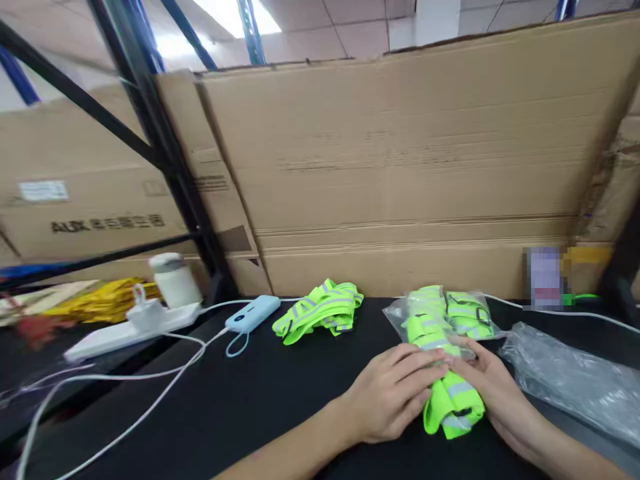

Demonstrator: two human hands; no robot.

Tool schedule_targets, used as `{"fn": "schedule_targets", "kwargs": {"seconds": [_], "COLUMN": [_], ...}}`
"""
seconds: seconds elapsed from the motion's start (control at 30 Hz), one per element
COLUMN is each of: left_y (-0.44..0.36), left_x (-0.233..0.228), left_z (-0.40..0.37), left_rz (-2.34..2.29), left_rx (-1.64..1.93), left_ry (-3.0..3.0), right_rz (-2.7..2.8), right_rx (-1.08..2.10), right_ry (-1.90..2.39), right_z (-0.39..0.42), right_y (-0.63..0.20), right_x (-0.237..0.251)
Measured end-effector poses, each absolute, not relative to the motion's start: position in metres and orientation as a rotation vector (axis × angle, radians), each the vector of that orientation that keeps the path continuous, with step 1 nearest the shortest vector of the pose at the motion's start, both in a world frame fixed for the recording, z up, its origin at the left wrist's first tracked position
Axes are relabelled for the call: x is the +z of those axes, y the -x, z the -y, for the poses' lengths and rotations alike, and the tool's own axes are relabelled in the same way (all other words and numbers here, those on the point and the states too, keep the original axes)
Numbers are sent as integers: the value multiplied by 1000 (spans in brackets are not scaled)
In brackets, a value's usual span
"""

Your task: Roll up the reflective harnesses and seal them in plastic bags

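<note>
A folded neon yellow-green reflective vest [454, 403] with silvery bands lies between my hands on the black tabletop. My left hand [395, 393] presses its fingers over the bundle from the left. From the right, my right hand [487, 380] grips it, the thumb near the left fingertips. Just beyond, touching the bundle or nearly so, are similar vests in clear plastic bags [470, 313]. Whether the held bundle is partly inside a bag I cannot tell. Another loose, crumpled reflective vest [320, 310] lies further back, left of my hands.
A stack of clear plastic bags [575, 380] lies at the right. On the left are a light-blue power bank [253, 313], white cables [165, 387], a power strip [133, 333] and a white bottle [175, 280]. Cardboard [400, 153] walls the back; a black rack post [175, 153] stands left.
</note>
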State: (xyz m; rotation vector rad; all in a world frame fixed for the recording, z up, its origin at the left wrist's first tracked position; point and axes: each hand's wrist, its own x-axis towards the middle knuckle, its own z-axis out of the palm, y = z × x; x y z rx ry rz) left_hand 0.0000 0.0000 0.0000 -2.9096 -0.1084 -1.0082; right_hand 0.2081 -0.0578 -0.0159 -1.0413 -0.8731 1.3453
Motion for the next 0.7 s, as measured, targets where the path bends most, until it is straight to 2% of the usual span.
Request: {"fn": "schedule_targets", "kwargs": {"seconds": [0.23,0.4,0.7], "left_y": [0,1,-4], "left_x": [2,1,-6], "left_z": [4,4,2], "left_rz": [165,121,61], "left_rx": [-907,-880,-1076], "left_ry": [2913,2868,2689], "right_rz": [927,990,951], "right_rx": [1219,1241,1316], "right_ry": [1048,1048,1036], "right_z": [57,54,57], "right_y": [-213,-218,-211], "right_x": [-20,-26,-29]}}
